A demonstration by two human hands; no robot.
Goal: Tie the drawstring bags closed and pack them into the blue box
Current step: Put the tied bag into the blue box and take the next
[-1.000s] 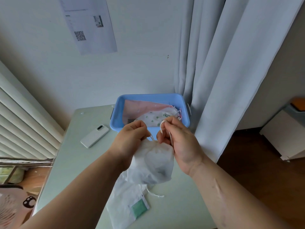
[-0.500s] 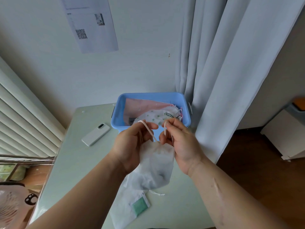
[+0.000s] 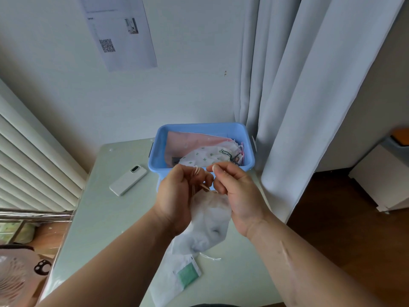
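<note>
The left grip (image 3: 177, 196) and right grip (image 3: 236, 191) are pinching the cords (image 3: 196, 170) of the white drawstring bag (image 3: 210, 222), which is hanging between them above the tabletop (image 3: 106, 218), near the blue box (image 3: 205, 129). The fabric is appearing light and limp, so the cords are likely offering the firmest hold.

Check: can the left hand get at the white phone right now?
Probably, once freed. The white phone lies on the table just left of the left hand, nothing between them. But that hand's grip is on the drawstring of the white bag, so it must let go first.
</note>
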